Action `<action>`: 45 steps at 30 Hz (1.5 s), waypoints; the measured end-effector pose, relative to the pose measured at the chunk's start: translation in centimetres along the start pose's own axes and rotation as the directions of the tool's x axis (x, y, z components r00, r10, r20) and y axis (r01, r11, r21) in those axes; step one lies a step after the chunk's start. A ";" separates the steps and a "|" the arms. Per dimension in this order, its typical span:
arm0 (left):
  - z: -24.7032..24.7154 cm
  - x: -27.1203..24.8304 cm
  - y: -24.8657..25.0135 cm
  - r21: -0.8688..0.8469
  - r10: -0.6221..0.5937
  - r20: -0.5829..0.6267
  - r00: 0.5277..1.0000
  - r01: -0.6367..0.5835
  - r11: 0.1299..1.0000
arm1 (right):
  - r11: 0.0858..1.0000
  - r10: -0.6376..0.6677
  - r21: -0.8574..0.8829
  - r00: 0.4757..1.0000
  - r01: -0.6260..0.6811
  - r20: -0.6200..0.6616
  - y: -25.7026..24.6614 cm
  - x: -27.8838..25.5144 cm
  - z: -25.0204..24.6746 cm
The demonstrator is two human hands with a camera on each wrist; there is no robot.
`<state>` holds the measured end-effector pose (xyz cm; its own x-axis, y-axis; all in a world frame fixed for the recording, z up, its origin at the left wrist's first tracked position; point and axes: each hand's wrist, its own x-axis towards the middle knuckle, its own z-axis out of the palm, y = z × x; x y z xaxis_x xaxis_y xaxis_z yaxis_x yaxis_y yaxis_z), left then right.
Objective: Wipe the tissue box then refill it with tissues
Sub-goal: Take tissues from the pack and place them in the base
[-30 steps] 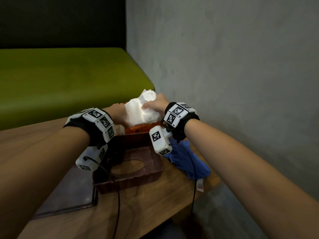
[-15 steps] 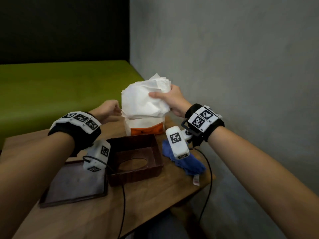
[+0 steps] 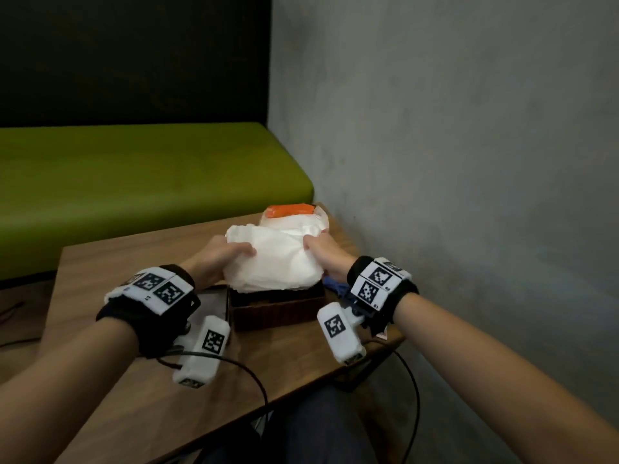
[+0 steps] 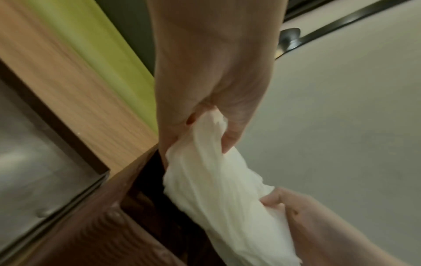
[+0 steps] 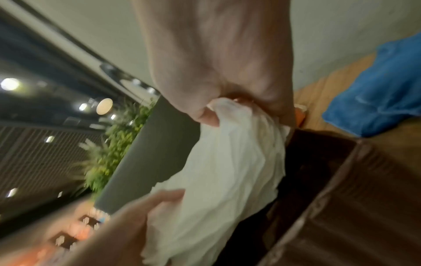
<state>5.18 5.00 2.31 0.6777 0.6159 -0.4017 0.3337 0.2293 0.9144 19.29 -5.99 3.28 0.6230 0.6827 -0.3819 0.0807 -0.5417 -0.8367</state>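
Both forearms are reaching forward over the box (image 3: 278,309). The left hand (image 3: 217,259) and right hand (image 3: 326,254) are each gripping one end of the tissues (image 3: 273,262), fingers curled into the wad, holding it directly above the box's open top.

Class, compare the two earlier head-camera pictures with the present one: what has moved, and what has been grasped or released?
The tissue wad came out of the orange-and-white pack and toward the person, now over the open brown tissue box. The right hand carried it; the left hand, empty half a second ago, now grips it too. The box, blue cloth and table stayed put.
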 end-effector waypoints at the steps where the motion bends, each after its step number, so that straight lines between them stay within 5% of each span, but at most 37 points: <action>1: 0.1 -0.1 0.1 0.038 -0.002 -0.021 1.000 0.003 0.999 | 0.993 -0.022 -0.118 0.999 0.019 -0.028 0.1 -0.2 0.1; 4: 0.5 0.4 0.1 0.187 0.014 -0.079 0.997 0.001 0.982 | 0.932 -0.072 -0.360 0.994 0.040 -0.077 0.3 -0.3 0.2; 9: 1.7 1.1 -0.3 0.576 0.054 -0.135 0.989 0.034 0.816 | 0.885 -0.104 -0.461 0.993 0.066 -0.058 0.7 -0.4 -0.1; 20: 4.0 1.8 -1.5 0.858 0.133 -0.101 0.986 0.019 0.514 | 0.581 -0.207 -0.806 0.978 0.114 -0.010 2.6 -0.4 1.5; 24: 4.0 1.7 -2.2 0.925 0.266 0.007 0.964 -0.107 0.364 | 0.453 -0.402 -0.871 0.915 0.190 -0.010 2.6 -0.4 1.3; 26: 3.3 1.7 -2.0 0.941 0.412 0.067 0.909 -0.195 0.278 | 0.470 -0.567 -0.820 0.824 0.325 0.001 2.1 -0.4 0.8; 28: 2.7 1.5 -1.3 0.954 0.487 0.125 0.865 -0.240 0.181 | 0.443 -0.627 -0.736 0.764 0.512 0.154 1.9 -0.5 0.8; 31: 2.2 1.4 -0.5 0.934 0.291 0.162 0.943 -0.241 0.264 | 0.427 -0.411 -0.728 0.832 0.536 0.371 2.6 -0.3 1.7; 35: 3.0 2.6 -1.2 0.965 -0.049 0.177 0.983 -0.164 0.207 | 0.428 -0.223 -0.799 0.906 0.422 0.359 3.0 0.8 2.4; 37: 3.7 3.2 -2.0 0.975 -0.086 0.181 0.980 -0.167 0.146 | 0.397 -0.176 -0.819 0.910 0.415 0.376 3.0 1.0 2.8; 40: 4.1 3.5 -2.8 0.974 -0.097 0.153 0.983 -0.134 0.183 | 0.434 -0.158 -0.812 0.921 0.389 0.357 3.0 1.4 2.9; 45: 3.6 3.2 -1.7 0.973 -0.047 0.095 0.994 -0.083 0.215 | 0.519 -0.306 -0.758 0.914 0.395 0.266 2.8 2.1 2.2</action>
<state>9.13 3.89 -0.73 0.7206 0.5297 -0.4473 0.6530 -0.7354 0.1812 19.07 -5.01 -0.75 0.3377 0.9203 -0.1976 0.8776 -0.3837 -0.2874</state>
